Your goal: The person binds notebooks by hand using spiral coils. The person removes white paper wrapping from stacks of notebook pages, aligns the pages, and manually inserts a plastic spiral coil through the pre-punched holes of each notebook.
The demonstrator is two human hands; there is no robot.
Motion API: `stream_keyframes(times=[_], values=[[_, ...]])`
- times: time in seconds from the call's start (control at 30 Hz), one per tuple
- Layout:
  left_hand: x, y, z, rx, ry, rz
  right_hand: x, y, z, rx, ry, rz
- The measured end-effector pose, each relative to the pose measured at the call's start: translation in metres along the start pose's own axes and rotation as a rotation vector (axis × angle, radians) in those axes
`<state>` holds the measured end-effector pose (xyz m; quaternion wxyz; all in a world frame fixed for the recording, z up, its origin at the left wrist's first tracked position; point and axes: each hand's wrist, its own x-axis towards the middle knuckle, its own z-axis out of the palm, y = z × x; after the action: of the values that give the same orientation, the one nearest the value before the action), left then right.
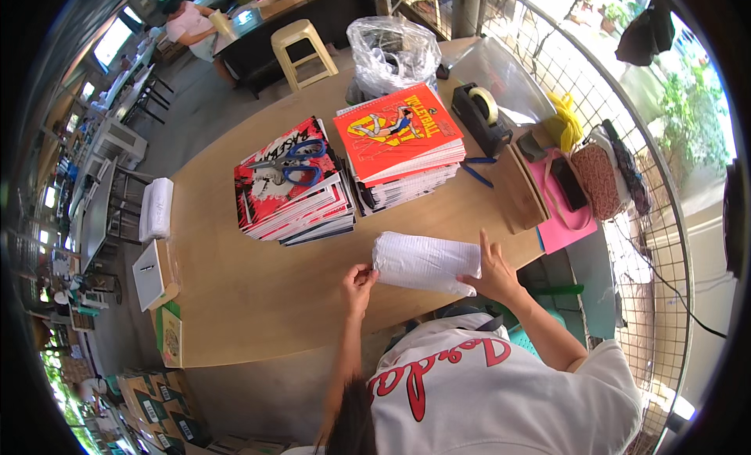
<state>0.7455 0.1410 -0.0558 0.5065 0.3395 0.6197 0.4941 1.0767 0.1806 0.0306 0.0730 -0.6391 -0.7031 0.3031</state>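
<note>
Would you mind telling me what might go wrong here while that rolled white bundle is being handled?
The rolled white bundle lies near the table's front edge, pinched only at its ends by the left hand and right hand; it might unroll or slide off. The scissors lie loose on the notebook stack and could get knocked.

Left hand pinches the white paper roll at its nine o'clock end; right hand grips its three o'clock end, notebook stacks at twelve.
</note>
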Motion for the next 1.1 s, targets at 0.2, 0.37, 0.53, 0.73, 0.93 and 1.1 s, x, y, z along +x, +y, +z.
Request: stream_keyframes(times=[0.2,0.37,0.53,0.73,0.93,1.1], values=[[0.006,0.033,0.005,-0.092,0.061,-0.052,0.093,-0.112,-0.011,0.121,-0.047,-0.800],[0.022,0.026,0.010,-0.132,0.094,-0.185,0.215,-0.163,0.078,-0.326,-0.494,-1.060],[0.031,0.002,0.029,-0.205,0.174,0.202,0.246,-0.159,0.092,-0.139,-0.849,-1.126],[0.019,-0.011,0.046,0.261,0.429,0.496,0.196,-0.125,0.093,0.493,-0.247,-1.102],[0.010,0.003,0.058,0.276,0.512,0.626,0.169,-0.093,0.037,1.009,-0.189,-0.679],[0.006,0.032,0.064,0.475,0.517,0.651,0.161,-0.064,0.027,0.606,-0.121,-0.573]])
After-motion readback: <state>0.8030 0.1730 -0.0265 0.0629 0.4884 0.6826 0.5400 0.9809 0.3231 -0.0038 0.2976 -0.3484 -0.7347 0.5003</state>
